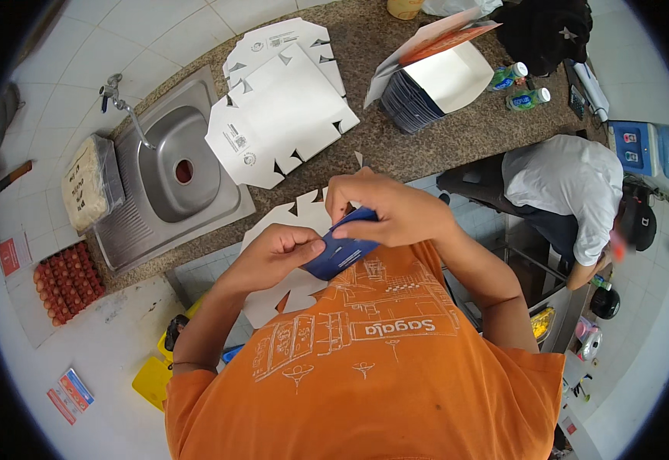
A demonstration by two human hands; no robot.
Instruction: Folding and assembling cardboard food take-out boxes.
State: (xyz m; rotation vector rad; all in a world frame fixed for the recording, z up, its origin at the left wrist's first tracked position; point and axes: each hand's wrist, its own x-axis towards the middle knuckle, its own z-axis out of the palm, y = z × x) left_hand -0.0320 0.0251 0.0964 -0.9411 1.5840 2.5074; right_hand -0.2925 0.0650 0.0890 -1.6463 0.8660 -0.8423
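Observation:
My left hand and my right hand both grip a flat cardboard box blank, blue outside and white inside, held against my orange shirt. The right fingers pinch and bend its upper blue flap; the left fingers hold its lower left edge. The blank's white side spreads out behind my hands. On the speckled stone counter beyond lie two more unfolded white blanks.
A steel sink with a tap sits at the counter's left, a wrapped noodle pack beside it. A stack of blue blanks, two bottles and a black bag lie farther right. An egg tray is lower left. Another person in a white shirt bends at right.

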